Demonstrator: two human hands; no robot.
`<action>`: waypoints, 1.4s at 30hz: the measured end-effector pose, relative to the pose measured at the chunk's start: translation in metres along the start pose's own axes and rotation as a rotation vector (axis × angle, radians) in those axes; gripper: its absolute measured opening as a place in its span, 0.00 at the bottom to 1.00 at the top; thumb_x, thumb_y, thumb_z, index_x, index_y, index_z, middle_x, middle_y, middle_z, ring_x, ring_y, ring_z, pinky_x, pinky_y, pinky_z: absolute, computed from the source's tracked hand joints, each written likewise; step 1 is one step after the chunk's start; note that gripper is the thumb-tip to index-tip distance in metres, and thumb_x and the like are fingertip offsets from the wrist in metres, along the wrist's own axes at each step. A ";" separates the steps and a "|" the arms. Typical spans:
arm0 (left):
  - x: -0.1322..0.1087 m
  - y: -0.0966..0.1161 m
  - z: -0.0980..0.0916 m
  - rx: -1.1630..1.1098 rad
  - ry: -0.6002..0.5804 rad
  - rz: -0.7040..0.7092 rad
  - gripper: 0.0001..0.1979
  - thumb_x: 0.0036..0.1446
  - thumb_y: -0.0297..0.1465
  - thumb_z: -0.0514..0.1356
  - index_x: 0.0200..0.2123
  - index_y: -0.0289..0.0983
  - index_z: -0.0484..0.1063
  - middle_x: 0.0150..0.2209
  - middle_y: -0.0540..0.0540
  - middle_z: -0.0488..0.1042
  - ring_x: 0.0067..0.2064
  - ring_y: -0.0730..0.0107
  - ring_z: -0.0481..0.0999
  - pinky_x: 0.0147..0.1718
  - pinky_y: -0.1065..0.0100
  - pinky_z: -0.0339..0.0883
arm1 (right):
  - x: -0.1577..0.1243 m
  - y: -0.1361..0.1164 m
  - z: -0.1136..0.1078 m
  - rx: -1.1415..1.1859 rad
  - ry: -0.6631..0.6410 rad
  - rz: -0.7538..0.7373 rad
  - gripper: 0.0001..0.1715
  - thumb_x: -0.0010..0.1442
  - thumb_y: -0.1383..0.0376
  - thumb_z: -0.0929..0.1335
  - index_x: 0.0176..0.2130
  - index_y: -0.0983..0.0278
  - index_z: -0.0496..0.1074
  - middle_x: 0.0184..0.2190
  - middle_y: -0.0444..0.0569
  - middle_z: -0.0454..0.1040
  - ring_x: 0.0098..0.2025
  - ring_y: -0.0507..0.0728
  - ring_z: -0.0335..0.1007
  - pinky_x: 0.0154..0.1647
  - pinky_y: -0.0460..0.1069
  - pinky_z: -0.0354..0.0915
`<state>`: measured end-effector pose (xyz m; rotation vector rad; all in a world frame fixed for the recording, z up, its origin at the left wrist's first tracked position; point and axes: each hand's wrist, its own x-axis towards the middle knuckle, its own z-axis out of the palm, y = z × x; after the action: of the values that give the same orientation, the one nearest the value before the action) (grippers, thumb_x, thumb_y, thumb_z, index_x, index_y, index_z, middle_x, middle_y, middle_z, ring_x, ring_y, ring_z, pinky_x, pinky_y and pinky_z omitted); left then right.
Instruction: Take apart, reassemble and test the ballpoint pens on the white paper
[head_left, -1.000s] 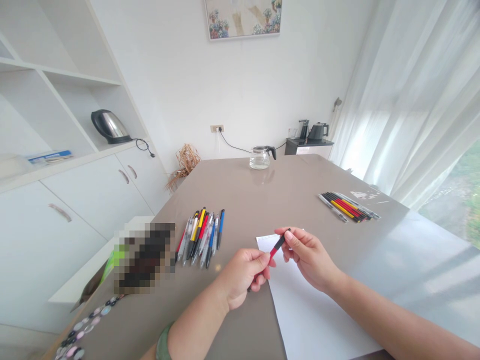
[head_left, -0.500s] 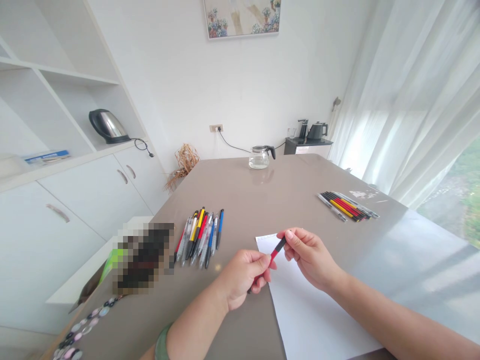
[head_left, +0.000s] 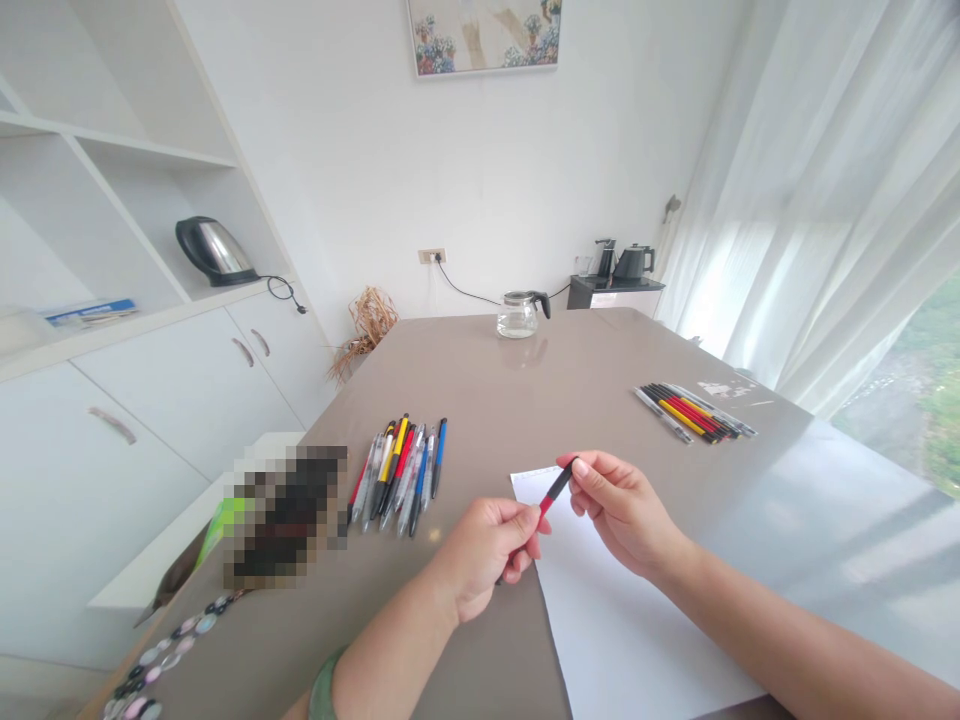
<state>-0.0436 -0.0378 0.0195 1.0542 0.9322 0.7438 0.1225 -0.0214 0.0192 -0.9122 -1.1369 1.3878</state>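
Both hands hold one red and black pen (head_left: 553, 492) just above the table's near edge. My left hand (head_left: 484, 555) is closed round the pen's lower, red part. My right hand (head_left: 616, 512) pinches the black upper end between thumb and fingers. Under my right hand lies a white sheet of paper (head_left: 622, 630). To the left of my hands is a row of several pens (head_left: 401, 468) in mixed colours. A second row of several pens (head_left: 694, 411) lies at the right, farther back.
The grey-brown table (head_left: 517, 400) carries a glass jug (head_left: 519, 314) at its far end and a bead string (head_left: 161, 655) at the near left corner. White cupboards with a kettle (head_left: 214, 251) stand left. Curtains (head_left: 825, 190) hang right.
My right hand has shifted slightly on the pen's black end; the pen stays held between both hands. The view has drifted a little.
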 end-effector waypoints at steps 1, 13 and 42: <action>0.000 0.000 0.000 0.008 0.005 0.006 0.16 0.50 0.40 0.54 0.28 0.30 0.68 0.20 0.49 0.63 0.18 0.82 0.56 0.17 0.75 0.44 | 0.000 0.000 0.000 -0.004 0.011 -0.010 0.11 0.50 0.58 0.66 0.26 0.64 0.68 0.17 0.41 0.59 0.21 0.48 0.52 0.24 0.46 0.52; 0.000 -0.003 -0.001 -0.054 -0.072 -0.050 0.16 0.49 0.42 0.55 0.27 0.32 0.67 0.19 0.51 0.62 0.17 0.82 0.55 0.16 0.75 0.43 | 0.000 -0.006 0.002 0.032 -0.066 0.032 0.14 0.49 0.56 0.66 0.26 0.65 0.68 0.16 0.41 0.58 0.20 0.48 0.51 0.22 0.45 0.52; -0.003 0.002 0.013 -0.296 -0.034 0.160 0.13 0.55 0.36 0.51 0.41 0.37 0.64 0.41 0.41 0.69 0.43 0.64 0.68 0.43 0.61 0.56 | 0.001 -0.008 0.005 0.045 0.030 -0.102 0.08 0.51 0.62 0.66 0.34 0.62 0.66 0.21 0.42 0.66 0.23 0.50 0.62 0.26 0.47 0.60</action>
<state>-0.0330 -0.0446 0.0249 0.8827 0.6887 0.9622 0.1199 -0.0214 0.0280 -0.8294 -1.1101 1.3071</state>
